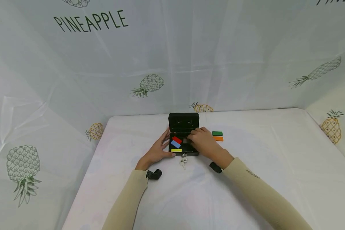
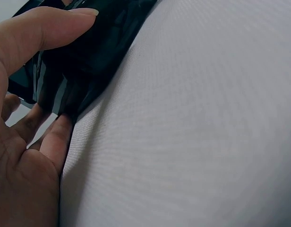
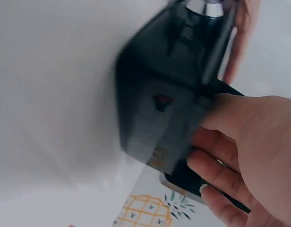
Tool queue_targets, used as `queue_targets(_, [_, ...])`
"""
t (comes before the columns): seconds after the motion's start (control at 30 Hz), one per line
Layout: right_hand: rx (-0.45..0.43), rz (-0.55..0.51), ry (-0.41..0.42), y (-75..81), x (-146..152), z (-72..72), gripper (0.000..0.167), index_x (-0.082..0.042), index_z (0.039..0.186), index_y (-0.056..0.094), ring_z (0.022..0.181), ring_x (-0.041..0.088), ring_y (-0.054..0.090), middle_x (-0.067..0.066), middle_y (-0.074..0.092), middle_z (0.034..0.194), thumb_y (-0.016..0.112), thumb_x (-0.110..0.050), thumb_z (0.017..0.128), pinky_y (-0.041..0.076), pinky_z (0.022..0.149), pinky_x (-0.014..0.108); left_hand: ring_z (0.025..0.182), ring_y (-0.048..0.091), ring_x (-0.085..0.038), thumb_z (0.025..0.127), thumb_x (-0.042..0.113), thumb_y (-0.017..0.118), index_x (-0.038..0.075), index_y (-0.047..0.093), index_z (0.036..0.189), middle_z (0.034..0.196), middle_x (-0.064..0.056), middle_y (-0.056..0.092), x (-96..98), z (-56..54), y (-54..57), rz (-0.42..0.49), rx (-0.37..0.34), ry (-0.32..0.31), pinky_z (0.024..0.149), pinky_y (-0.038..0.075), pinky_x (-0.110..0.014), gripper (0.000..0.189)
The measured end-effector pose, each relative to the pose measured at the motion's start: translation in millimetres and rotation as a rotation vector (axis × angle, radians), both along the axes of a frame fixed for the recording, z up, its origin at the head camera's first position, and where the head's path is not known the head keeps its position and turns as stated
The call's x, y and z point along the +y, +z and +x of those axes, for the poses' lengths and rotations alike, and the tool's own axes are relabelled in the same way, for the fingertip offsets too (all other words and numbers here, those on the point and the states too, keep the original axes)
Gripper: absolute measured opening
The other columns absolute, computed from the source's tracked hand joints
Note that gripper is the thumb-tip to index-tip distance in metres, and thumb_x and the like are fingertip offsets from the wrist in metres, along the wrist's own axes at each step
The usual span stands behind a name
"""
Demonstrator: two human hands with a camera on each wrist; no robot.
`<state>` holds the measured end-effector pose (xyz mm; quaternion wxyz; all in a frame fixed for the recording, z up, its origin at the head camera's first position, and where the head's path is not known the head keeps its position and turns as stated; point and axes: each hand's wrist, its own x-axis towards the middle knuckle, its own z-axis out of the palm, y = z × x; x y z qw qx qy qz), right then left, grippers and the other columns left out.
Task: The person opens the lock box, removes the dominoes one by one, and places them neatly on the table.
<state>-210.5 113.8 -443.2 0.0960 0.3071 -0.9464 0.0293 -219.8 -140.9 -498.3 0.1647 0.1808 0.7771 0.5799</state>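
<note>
A small black cash box [image 1: 192, 153] stands on the table with its lid [image 1: 184, 120] raised. My left hand [image 1: 156, 154] holds the box at its left side, thumb along the front and the other fingers against the side wall. Inside lie a red block [image 1: 177, 140], a blue block [image 1: 175, 144] and a yellow block [image 1: 176, 150]. My right hand [image 1: 204, 141] reaches over the right wall, fingers bent down into the box; I cannot tell whether they hold anything. A silver lock [image 1: 184, 156] with keys [image 1: 182, 164] hangs at the box's front.
To the right of the box, a green block [image 1: 217, 133] and an orange block [image 1: 218, 138] lie on the white table [image 1: 261, 137]. A pineapple-printed curtain [image 1: 172, 57] hangs behind the table. Black wrist cameras [image 1: 154, 174] sit at both sleeves.
</note>
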Motion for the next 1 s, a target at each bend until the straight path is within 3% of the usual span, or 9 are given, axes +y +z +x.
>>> queue_targets(0.37, [0.172,-0.148,0.033,9.8,35,12.0,0.024,-0.008,0.106,0.082,0.099,0.025,0.069,0.005,0.077,0.103,0.090,-0.008,0.084,0.059,0.088,0.041,0.161,0.024,-0.030,0.084,-0.007,0.084,0.025,0.008,0.172,0.174,-0.012,0.021,-0.1,1.0,-1.9,0.000,0.002,0.007,0.128,0.034,-0.040,0.121])
queue_targets(0.53, [0.167,-0.199,0.012,8.7,56,15.9,0.025,-0.006,0.104,0.082,0.096,0.026,0.068,0.006,0.077,0.101,0.092,-0.006,0.081,0.059,0.087,0.043,0.161,0.026,-0.027,0.084,-0.007,0.085,0.029,0.008,0.172,0.174,-0.010,0.021,-0.5,-0.1,-3.2,-0.009,-0.005,0.012,0.127,0.035,-0.037,0.122])
queue_targets(1.0, [0.118,-0.167,-0.055,-8.1,99,26.1,0.029,-0.004,0.103,0.081,0.094,0.031,0.069,0.010,0.078,0.102,0.092,0.000,0.077,0.060,0.083,0.048,0.161,0.023,-0.029,0.084,-0.007,0.084,0.028,0.009,0.172,0.175,-0.011,0.020,-0.1,0.3,-3.6,-0.004,0.002,0.010,0.127,0.034,-0.039,0.121])
